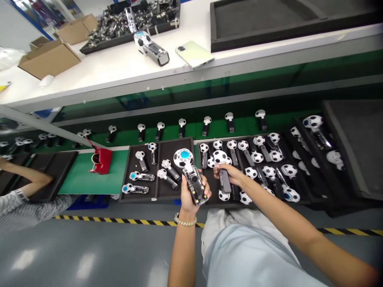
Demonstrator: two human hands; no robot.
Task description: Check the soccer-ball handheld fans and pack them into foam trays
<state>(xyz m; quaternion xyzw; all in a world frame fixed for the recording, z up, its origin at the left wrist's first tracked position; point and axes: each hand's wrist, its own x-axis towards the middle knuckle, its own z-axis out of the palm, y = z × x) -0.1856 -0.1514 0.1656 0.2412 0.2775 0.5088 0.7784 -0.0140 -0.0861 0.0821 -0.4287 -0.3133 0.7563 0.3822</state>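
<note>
I see left hand (188,197) wrapped round a clear-cased soccer-ball-headed device (196,185), right hand (231,173) closed on a dark-handled one (225,182), both over the black trays (214,194). I'd grip casing edges, off the electronics.

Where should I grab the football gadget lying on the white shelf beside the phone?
Probably by its handle, from the front and above, closing across the long sides. The handle is straight and boxy, while the head is rounded, and its end points toward the front edge of the shelf. Mind the phone to its right.
</note>
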